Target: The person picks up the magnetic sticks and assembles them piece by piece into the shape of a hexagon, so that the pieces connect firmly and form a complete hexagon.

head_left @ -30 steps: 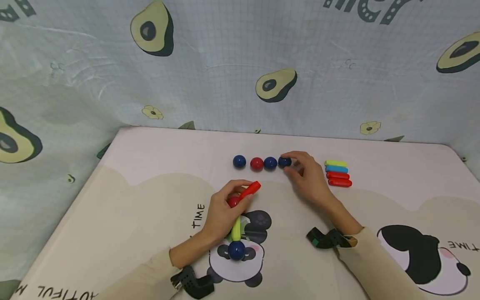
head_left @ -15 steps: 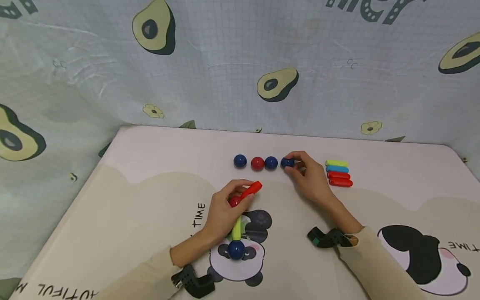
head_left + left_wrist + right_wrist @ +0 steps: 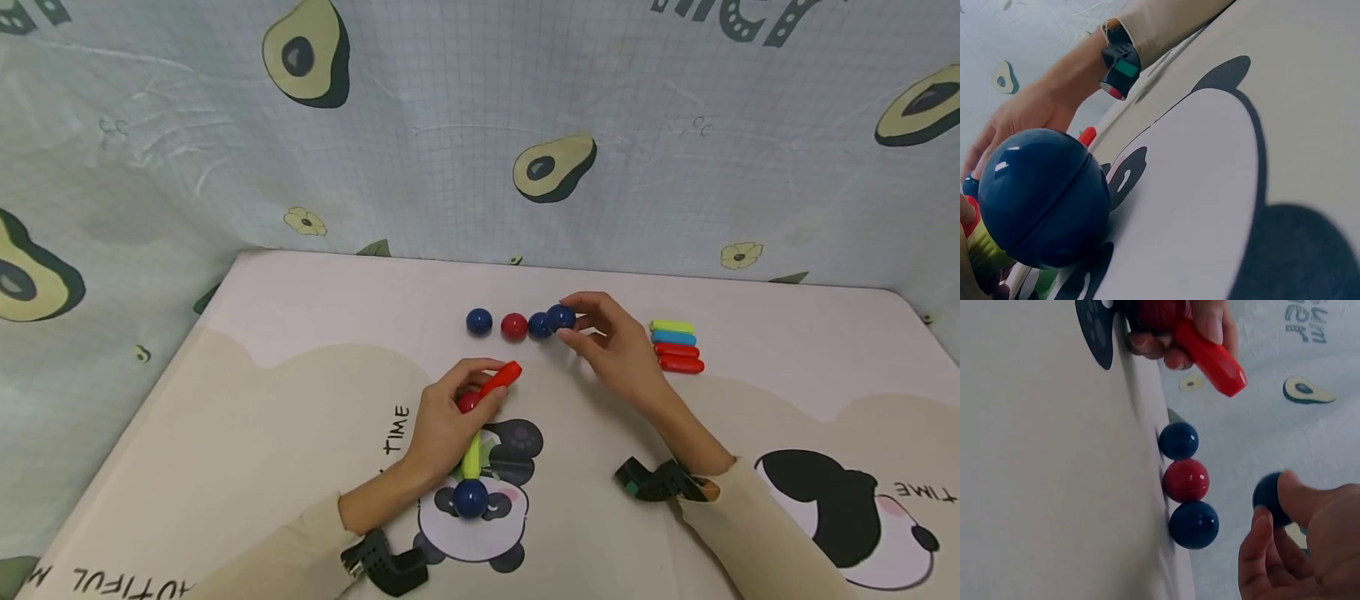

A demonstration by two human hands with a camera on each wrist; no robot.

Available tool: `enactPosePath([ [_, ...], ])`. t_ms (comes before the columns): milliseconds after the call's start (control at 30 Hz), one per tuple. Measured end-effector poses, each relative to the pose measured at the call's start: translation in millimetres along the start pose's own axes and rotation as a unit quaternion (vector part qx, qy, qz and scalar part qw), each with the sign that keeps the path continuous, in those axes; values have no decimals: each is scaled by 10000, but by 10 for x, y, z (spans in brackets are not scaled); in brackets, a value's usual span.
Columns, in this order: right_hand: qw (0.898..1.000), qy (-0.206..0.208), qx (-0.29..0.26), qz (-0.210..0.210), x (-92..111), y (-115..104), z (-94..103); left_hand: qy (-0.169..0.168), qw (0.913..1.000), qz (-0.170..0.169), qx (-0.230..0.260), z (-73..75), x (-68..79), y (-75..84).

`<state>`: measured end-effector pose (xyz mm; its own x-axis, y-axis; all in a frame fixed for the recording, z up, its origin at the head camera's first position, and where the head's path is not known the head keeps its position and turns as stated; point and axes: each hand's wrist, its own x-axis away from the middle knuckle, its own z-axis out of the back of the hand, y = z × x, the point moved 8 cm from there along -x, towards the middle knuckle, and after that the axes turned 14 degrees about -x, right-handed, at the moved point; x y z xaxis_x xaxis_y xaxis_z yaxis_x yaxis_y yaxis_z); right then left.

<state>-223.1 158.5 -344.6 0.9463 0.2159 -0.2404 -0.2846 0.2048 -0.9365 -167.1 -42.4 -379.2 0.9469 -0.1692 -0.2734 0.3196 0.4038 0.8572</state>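
The person's right grip [image 3: 618, 346] pinches a blue ball [image 3: 561, 317], holding it off the tabletop [image 3: 337, 308]. Just left of that grip sits a row of three balls [image 3: 514, 327]; right of it lie four sticks [image 3: 677, 351]. The left grip [image 3: 442, 429] holds a red ball [image 3: 468, 403] with a red stick [image 3: 501, 379] jutting out; on its near side a yellow stick [image 3: 472, 460] meets a second blue ball [image 3: 470, 498].

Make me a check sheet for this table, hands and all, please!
Surface: table, with panda print.
Things: a row of left blue ball, middle red ball, right blue ball; four sticks side by side.
Clutter: nothing seen.
Hands: left hand holds another red ball and a red stick; a yellow stick, ending at a lower blue ball, pokes out; right hand pinches a raised blue ball.
Cables: nothing clearly seen.
Surroundings: avocado sheet behind.
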Motion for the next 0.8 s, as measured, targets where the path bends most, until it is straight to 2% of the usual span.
enactPosePath([
  [167,9976,-591,-322,130,31,-68,-145,-28,10000,86,36,6,0,7],
  [300,9953,-845,-430,195,60,-98,-214,-43,9999,96,25,8,-3,6],
  [533,9926,-1070,-498,294,78,-133,-280,-52,10000,56,50,1,-5,-6],
  [800,9916,-1145,-489,345,78,-121,-305,-76,9999,51,133,2,-4,10],
])
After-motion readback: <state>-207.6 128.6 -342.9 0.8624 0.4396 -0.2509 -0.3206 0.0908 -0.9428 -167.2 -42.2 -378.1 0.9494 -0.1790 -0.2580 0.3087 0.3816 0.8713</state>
